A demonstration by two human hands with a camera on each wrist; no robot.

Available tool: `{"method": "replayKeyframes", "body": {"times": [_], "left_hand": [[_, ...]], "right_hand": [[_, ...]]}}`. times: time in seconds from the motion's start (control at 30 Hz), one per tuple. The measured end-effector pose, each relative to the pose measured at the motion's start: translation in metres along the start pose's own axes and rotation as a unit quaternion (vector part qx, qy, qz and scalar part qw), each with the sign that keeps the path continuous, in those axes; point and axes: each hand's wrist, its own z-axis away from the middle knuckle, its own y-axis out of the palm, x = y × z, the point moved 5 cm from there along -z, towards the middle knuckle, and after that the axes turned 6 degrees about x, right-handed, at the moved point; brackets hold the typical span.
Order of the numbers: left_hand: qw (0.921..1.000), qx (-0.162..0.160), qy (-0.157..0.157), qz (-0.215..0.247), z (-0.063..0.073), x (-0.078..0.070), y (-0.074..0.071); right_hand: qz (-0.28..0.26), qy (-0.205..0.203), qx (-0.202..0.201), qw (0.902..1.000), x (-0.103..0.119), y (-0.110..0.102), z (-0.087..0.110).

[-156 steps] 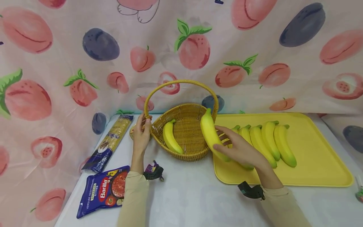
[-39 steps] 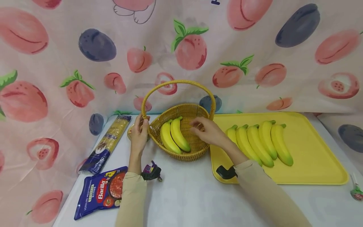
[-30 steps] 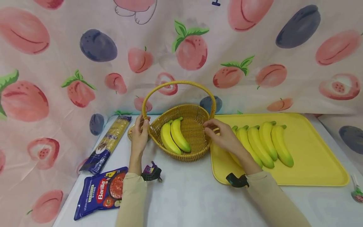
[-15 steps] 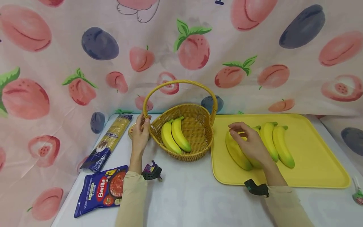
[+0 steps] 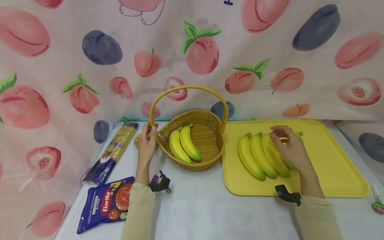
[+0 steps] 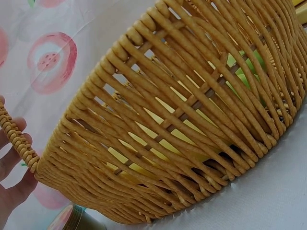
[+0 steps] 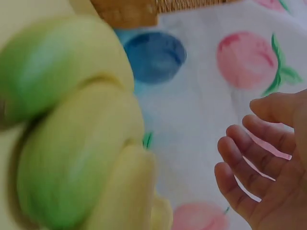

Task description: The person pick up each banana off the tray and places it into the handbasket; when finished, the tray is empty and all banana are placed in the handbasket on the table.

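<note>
In the head view my left hand (image 5: 147, 141) holds the left foot of the handle (image 5: 192, 86) on a wicker basket (image 5: 210, 160). The left wrist view shows its fingers (image 6: 19, 188) bent round the handle's base. Two bananas (image 5: 189, 143) lie side by side in the basket's left half. My right hand (image 5: 292, 150), with nothing in it, hovers over several bananas (image 5: 250, 160) in a row on a yellow tray (image 5: 336, 166), covering part of the rightmost ones. The right wrist view shows its fingers relaxed and apart from the blurred bananas (image 7: 72, 153).
Left of the basket lie a long pasta packet (image 5: 115, 150) and a blue Barilla pouch (image 5: 105, 205). A round tin (image 5: 137, 140) sits partly hidden behind my left hand. A wrapped lollipop (image 5: 377, 201) lies right of the tray. Fruit-print cloth (image 5: 204, 56) hangs behind.
The banana my right hand held earlier now lies in the basket beside the first. Since then that hand has left the basket and moved right, over the tray. My left hand stays on the handle.
</note>
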Motion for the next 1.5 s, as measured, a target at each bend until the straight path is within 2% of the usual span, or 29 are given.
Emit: {"method": "replayKeyframes", "body": {"times": [0.2, 0.33, 0.47, 0.77, 0.83, 1.0, 1.07, 1.17, 1.3, 1.5], "left_hand": [[1.0000, 0.001, 0.001, 0.005, 0.001, 0.000, -0.001], [1.0000, -0.001, -0.003, -0.003, 0.001, -0.001, -0.002], [0.9999, -0.003, -0.006, -0.008, 0.001, -0.001, -0.003], [1.0000, 0.000, -0.003, 0.006, 0.001, 0.001, -0.002], [1.0000, 0.000, -0.002, 0.004, 0.001, 0.000, -0.001], [1.0000, 0.000, -0.002, 0.000, 0.001, 0.000, 0.001], [1.0000, 0.001, -0.002, 0.000, 0.001, 0.000, 0.001], [1.0000, 0.002, -0.005, 0.000, 0.001, 0.000, 0.001], [1.0000, 0.000, -0.006, 0.000, 0.001, 0.002, 0.000], [1.0000, 0.002, -0.005, 0.003, 0.002, 0.003, 0.000]], "right_hand": [[0.025, 0.031, -0.011, 0.9992, -0.026, -0.015, 0.003], [0.035, 0.064, -0.022, 0.9971, -0.041, -0.026, 0.006], [0.046, 0.100, -0.013, 0.9938, -0.054, -0.032, 0.009], [0.059, 0.170, 0.063, 0.9816, -0.084, -0.027, 0.010], [0.065, 0.185, 0.092, 0.9762, -0.089, -0.026, 0.011], [0.073, 0.234, 0.169, 0.9548, -0.100, -0.024, 0.018], [0.071, 0.252, 0.185, 0.9472, -0.105, -0.025, 0.022], [0.069, 0.266, 0.188, 0.9428, -0.109, -0.027, 0.024], [0.058, 0.272, 0.170, 0.9452, -0.109, -0.030, 0.026], [0.046, 0.224, 0.137, 0.9640, -0.093, -0.030, 0.022]]}}
